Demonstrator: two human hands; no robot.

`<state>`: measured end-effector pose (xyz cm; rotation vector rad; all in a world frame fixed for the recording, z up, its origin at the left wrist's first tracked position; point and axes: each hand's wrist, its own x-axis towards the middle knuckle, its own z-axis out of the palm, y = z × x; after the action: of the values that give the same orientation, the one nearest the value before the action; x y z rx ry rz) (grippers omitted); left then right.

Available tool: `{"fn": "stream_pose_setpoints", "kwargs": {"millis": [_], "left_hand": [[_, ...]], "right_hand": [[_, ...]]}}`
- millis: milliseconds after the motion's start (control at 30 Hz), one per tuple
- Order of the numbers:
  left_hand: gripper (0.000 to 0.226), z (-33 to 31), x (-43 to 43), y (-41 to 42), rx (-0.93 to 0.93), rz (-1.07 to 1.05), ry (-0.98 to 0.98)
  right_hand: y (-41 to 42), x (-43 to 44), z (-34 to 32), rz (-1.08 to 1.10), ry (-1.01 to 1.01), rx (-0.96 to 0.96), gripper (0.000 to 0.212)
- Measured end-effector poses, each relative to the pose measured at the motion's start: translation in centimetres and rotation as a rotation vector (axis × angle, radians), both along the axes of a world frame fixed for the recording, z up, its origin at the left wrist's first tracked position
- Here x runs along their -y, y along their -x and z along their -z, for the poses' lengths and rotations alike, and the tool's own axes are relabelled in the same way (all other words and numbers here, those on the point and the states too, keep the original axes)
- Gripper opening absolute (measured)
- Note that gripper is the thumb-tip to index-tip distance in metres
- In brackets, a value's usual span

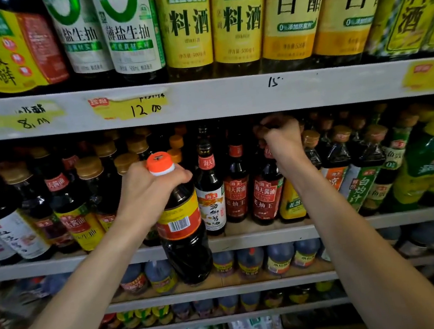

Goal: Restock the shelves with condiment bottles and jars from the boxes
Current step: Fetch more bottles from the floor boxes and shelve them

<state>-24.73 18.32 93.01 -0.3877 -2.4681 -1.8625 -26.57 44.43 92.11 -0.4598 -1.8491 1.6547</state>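
The left hand [153,192] is gripping the orange-capped sauce bottle [182,224], which I think needs a gap on the shelf [248,239] next, while the right hand [282,142] is curling among shelved bottles [238,189] (hold unclear).

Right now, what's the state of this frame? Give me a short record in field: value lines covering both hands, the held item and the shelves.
left hand: grips the neck of the orange-capped bottle
held bottle: dark liquid, upright, hanging in front of the middle shelf edge, not set down
right hand: reaches into the middle shelf, curled at the top of a red-label bottle; can't tell if it's gripping
middle shelf: packed with dark bottles
upper shelf: yellow-label bottles, with a handwritten price tag on the edge below
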Motion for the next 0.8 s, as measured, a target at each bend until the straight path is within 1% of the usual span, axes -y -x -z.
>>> {"fn": "stream_pose_setpoints", "kwargs": {"millis": [67,133,167,300,367,533,667,800], "left_hand": [[0.027,0.1,0.2,0.1,0.013,-0.029,-0.007],[0.025,0.1,0.5,0.0,0.041,-0.065,-0.034],[0.022,0.2,0.6,-0.2,0.049,-0.081,-0.042],[0.019,0.4,0.8,-0.9,0.060,-0.132,-0.049],[0.019,0.6,0.7,-1.4,0.058,-0.149,-0.046],[0.017,1.0,0.5,-2.8,0.063,-0.185,-0.046],[0.016,1.1,0.1,-3.9,0.060,-0.201,-0.057],[0.016,0.5,-0.3,-4.3,0.056,-0.197,-0.064]], "right_hand": [[0.3,0.4,-0.2,0.071,0.002,-0.005,0.017],[0.3,0.8,-0.2,0.084,0.052,-0.020,0.018],[0.3,1.0,-0.3,0.061,0.061,-0.021,0.016],[0.6,0.8,-0.7,-0.017,-0.011,0.048,0.012],[0.7,0.3,-0.6,-0.036,-0.031,0.048,0.012],[0.4,0.3,0.2,-0.066,-0.086,0.012,0.004],[-0.2,0.3,1.0,-0.088,-0.078,-0.058,0.015],[-0.8,0.2,1.8,-0.112,-0.058,-0.093,0.020]]}}
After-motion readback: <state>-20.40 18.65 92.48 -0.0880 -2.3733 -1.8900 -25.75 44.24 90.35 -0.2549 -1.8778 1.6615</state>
